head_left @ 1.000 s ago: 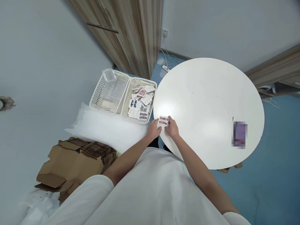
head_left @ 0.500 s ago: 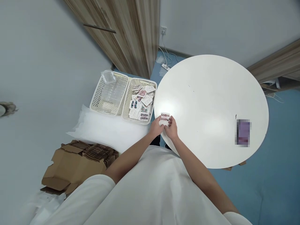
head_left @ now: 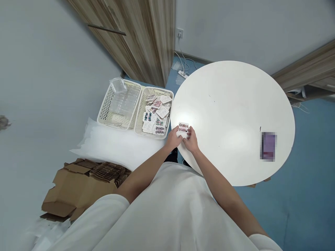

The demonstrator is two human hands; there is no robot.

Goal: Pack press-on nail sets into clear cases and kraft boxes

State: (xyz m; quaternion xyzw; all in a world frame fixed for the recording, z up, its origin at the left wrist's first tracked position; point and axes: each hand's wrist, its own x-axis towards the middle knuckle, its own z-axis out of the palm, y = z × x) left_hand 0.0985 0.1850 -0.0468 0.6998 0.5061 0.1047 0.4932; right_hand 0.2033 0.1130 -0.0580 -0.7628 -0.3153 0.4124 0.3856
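Note:
A small white card (head_left: 183, 128) with two rows of reddish, nail-shaped pieces is at the left edge of the round white table (head_left: 235, 104). My left hand (head_left: 173, 140) grips its left side, and my right hand (head_left: 191, 141) has its fingers on the right side. Both thumbs point inward at the card's near edge. Left of the table, a white basket (head_left: 154, 135) holds many similar cards, some with blue, pink or purple pieces. Beside it, another white basket (head_left: 104, 104) contains stacked clear plastic boxes (head_left: 125, 99).
A pixelated purple object (head_left: 268, 146) lies on the table's right part. White wrapping sheets (head_left: 110, 143) spread below the baskets, with flattened brown cardboard boxes (head_left: 75, 188) at lower left. A wooden cabinet (head_left: 136, 38) and a power strip (head_left: 183, 74) are at the back.
The view has shifted slightly, moving the table and baskets a little left in the picture. Both hands still hold the card, which now shows slightly higher.

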